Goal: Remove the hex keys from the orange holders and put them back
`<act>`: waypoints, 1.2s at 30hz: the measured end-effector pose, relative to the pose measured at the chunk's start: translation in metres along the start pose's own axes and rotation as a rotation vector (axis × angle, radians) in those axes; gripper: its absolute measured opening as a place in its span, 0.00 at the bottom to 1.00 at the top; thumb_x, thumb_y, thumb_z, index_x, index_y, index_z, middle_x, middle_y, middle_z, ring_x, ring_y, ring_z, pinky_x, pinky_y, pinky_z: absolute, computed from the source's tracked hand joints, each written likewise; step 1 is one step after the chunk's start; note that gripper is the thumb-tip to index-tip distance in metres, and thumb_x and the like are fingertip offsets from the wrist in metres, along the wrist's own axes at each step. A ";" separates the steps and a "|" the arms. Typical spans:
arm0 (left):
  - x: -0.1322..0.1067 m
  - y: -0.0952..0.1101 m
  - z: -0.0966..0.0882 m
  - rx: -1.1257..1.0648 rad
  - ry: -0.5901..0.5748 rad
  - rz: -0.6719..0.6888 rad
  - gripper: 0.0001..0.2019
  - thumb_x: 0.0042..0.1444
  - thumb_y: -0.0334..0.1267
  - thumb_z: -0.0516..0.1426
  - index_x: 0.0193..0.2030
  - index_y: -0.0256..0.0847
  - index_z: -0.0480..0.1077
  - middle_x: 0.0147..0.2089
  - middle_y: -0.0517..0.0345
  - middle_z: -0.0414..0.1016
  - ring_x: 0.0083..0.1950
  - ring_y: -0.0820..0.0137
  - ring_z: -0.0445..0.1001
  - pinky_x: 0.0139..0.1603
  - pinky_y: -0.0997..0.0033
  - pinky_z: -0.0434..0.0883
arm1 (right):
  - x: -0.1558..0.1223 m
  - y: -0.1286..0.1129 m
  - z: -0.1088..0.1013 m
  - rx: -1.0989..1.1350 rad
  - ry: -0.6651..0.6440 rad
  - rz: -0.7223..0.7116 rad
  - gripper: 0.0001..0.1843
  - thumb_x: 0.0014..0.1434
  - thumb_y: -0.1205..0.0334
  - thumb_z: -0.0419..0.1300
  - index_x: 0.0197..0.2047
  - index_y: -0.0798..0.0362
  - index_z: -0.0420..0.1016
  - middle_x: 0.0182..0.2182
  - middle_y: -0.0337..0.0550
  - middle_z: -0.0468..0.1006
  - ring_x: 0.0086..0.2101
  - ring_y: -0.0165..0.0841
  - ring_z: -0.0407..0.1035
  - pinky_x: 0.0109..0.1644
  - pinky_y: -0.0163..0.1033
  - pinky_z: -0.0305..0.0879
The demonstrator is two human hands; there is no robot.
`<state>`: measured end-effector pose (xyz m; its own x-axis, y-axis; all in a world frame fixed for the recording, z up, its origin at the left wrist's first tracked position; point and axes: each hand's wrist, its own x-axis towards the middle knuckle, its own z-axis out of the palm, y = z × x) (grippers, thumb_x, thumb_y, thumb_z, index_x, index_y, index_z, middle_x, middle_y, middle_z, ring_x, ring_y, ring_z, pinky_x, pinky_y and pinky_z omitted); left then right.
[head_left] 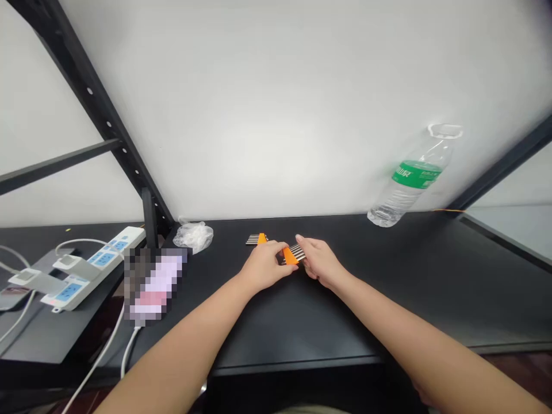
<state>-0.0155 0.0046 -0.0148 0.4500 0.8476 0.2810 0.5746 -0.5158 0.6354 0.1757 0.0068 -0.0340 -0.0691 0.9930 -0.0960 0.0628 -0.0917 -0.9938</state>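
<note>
Both of my hands meet over a black table (388, 299). My left hand (264, 265) is closed, its fingers pinching an orange holder with a row of metal pins (292, 254). My right hand (318, 260) grips the same holder from the right, fingers curled on the metal pins. A second orange holder with metal pins (257, 239) lies on the table just behind my left hand, untouched.
A clear water bottle with a green label (409, 178) stands at the back right by the white wall. A crumpled clear plastic bag (194, 236) lies back left. White power strips with cables (92, 267) sit on a lower surface at left, beside a black shelf frame (149, 215).
</note>
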 end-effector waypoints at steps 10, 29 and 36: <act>0.002 -0.008 0.000 0.159 -0.043 -0.099 0.15 0.53 0.46 0.65 0.46 0.45 0.74 0.42 0.56 0.77 0.42 0.62 0.74 0.40 0.64 0.68 | 0.024 -0.008 -0.047 -0.714 0.067 -0.120 0.32 0.70 0.36 0.46 0.23 0.51 0.63 0.19 0.42 0.73 0.20 0.31 0.65 0.27 0.36 0.58; 0.005 -0.010 -0.005 0.178 -0.078 -0.049 0.14 0.56 0.47 0.63 0.47 0.46 0.73 0.43 0.58 0.78 0.44 0.62 0.74 0.41 0.63 0.67 | 0.029 -0.010 -0.076 -1.458 0.064 -0.182 0.27 0.72 0.40 0.47 0.41 0.50 0.77 0.37 0.51 0.81 0.37 0.41 0.75 0.40 0.41 0.64; 0.005 -0.010 -0.004 0.149 -0.082 -0.073 0.14 0.57 0.47 0.62 0.47 0.46 0.73 0.43 0.58 0.78 0.42 0.62 0.74 0.39 0.63 0.67 | 0.016 -0.019 -0.109 -1.094 -0.275 -0.448 0.16 0.63 0.66 0.60 0.54 0.46 0.76 0.54 0.46 0.74 0.48 0.36 0.72 0.54 0.40 0.68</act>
<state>-0.0219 0.0144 -0.0175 0.4541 0.8736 0.1751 0.7001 -0.4714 0.5363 0.2819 0.0325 -0.0102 -0.5009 0.8593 0.1037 0.7776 0.4994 -0.3820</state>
